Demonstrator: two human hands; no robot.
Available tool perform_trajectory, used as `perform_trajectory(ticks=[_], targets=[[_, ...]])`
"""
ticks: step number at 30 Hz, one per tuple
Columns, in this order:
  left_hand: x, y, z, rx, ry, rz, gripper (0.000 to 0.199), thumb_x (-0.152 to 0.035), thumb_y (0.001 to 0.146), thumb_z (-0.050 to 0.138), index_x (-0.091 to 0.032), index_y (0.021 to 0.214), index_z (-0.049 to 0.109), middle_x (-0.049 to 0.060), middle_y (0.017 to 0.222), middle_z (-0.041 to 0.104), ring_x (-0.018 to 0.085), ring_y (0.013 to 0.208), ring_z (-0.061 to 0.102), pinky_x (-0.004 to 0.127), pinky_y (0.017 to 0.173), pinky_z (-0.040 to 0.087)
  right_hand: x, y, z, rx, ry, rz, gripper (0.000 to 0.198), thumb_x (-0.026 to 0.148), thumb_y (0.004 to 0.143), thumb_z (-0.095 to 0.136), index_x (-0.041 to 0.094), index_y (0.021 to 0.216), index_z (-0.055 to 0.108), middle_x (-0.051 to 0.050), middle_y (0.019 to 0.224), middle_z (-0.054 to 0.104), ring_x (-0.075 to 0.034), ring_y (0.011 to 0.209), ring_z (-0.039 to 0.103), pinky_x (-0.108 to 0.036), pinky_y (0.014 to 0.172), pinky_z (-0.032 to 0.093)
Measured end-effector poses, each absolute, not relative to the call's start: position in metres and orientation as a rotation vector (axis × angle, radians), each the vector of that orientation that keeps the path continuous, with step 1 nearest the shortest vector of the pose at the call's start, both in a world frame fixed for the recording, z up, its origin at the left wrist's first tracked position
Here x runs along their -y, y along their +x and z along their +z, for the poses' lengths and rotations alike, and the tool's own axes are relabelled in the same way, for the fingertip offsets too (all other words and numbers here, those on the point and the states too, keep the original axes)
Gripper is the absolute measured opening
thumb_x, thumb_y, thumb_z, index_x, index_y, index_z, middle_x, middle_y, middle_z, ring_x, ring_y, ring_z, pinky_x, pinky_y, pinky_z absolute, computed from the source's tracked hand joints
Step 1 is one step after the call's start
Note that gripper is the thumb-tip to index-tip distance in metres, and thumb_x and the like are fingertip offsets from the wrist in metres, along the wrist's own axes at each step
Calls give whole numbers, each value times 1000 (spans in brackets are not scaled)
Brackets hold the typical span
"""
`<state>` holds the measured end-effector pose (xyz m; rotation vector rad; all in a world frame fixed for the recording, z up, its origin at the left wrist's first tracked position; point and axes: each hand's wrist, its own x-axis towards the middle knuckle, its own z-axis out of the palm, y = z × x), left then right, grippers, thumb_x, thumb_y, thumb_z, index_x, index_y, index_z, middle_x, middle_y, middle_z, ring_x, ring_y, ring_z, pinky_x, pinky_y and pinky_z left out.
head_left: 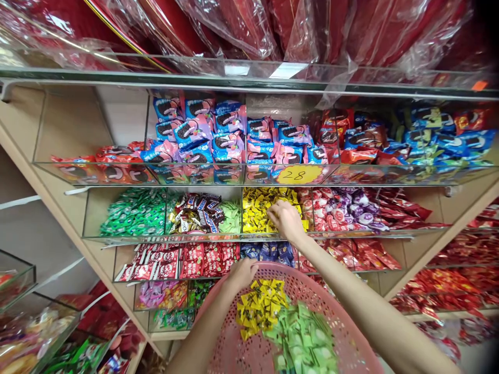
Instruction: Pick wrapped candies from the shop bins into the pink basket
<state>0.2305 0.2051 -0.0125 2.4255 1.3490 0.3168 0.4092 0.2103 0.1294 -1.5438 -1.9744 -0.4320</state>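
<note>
pink plastic basket (335, 306) sits near the bottom of the view, its far rim gripped by the left hand (240, 274), fingers curled over the edge. inside it lie a heap of yellow wrapped candies (260, 307) and, just to their right and nearer, a heap of light green wrapped candies (306, 337); the two heaps touch.

the right hand (286, 219) reaches farther out into a clear-walled shelf compartment full of yellow candies (259, 208), fingers bent down and closed among the wrappers; whether it has pinched any cannot be told.

left of that compartment lies a bin of brown and blue chocolate bars (198, 210) with pale green sweets (231, 215) beside them, then a bin of dark green candies (134, 212). right of the yellow bin are red, white and purple sweets (343, 208). on the shelf above, blue and pink cookie packs (218, 135) are stacked behind a yellow price tag (298, 174) reading 28. below, red wafer bars (163, 259) fill the lower shelf.
</note>
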Motion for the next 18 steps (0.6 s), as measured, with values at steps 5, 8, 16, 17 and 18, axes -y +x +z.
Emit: perform_trajectory(ticks=[5, 8, 16, 17, 18], targets=[[-206, 232, -14, -1355, 2425, 333, 40, -39, 90, 33, -22, 103, 66, 10, 103, 70, 26, 99, 64, 33, 80, 46, -177, 405, 140, 1836, -1321, -313, 23, 29, 93, 43, 18, 88, 63, -7, 87, 59, -21, 86, 52, -33, 79, 39], [-204, 232, -9, -1353, 2412, 310, 38, -38, 90, 34, -23, 103, 66, 9, 102, 71, 24, 99, 64, 31, 79, 46, -147, 397, 132, 1929, -1207, -96, 22, 28, 93, 43, 19, 85, 62, -6, 86, 60, -19, 84, 54, -31, 78, 41], [-206, 234, -14, -1368, 2414, 302, 39, -37, 90, 34, -24, 110, 65, 10, 107, 69, 25, 98, 63, 32, 79, 45, -110, 392, 9, 2429, -1429, 429, 19, 7, 80, 51, 18, 68, 61, -4, 76, 64, -15, 73, 56, -25, 70, 39], [-206, 234, -15, -1374, 2411, 298, 40, -38, 90, 33, -24, 111, 65, 10, 108, 69, 26, 99, 63, 33, 79, 46, -109, 393, -3, 2433, -1467, 436, 18, 6, 79, 52, 18, 69, 61, -4, 77, 64, -16, 73, 57, -25, 70, 39], [-207, 234, -16, -1380, 2407, 295, 41, -39, 90, 33, -24, 112, 65, 10, 109, 68, 26, 99, 63, 33, 79, 46, -108, 394, -12, 2428, -1500, 426, 17, 6, 78, 52, 18, 70, 62, -5, 79, 65, -16, 74, 57, -25, 70, 39]])
